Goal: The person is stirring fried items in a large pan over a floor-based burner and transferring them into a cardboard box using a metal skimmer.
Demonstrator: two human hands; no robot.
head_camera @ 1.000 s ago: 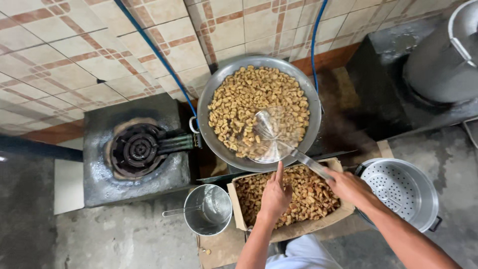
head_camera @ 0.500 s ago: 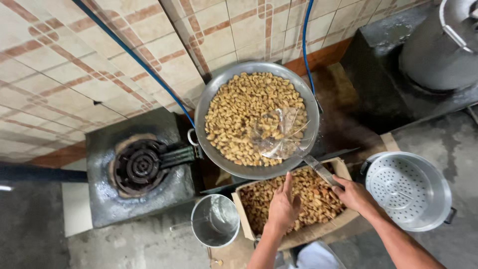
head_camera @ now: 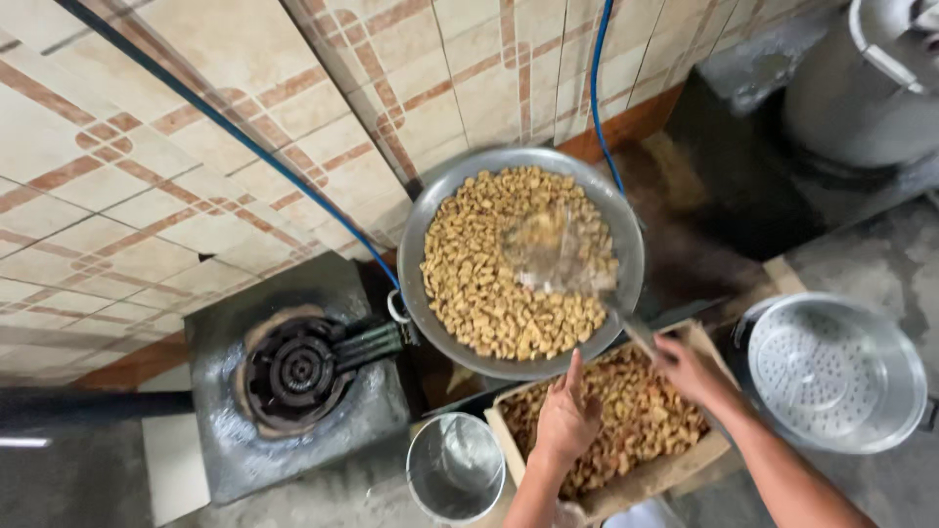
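Skimmer (head_camera: pixel 559 256): blurred, over the wok (head_camera: pixel 430 225) of fried pieces.
Right hand (head_camera: pixel 690 370): fingers clenched on skimmer handle.
Left hand (head_camera: pixel 567 420): fingers loose, over cardboard box (head_camera: pixel 714 450).
Technique: lift level, drain above wok.

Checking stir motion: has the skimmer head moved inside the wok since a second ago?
Yes. The skimmer sat near the wok's front rim by the cardboard box; now it is blurred around mid-wok, nearer the wall. Right hand holds its handle.
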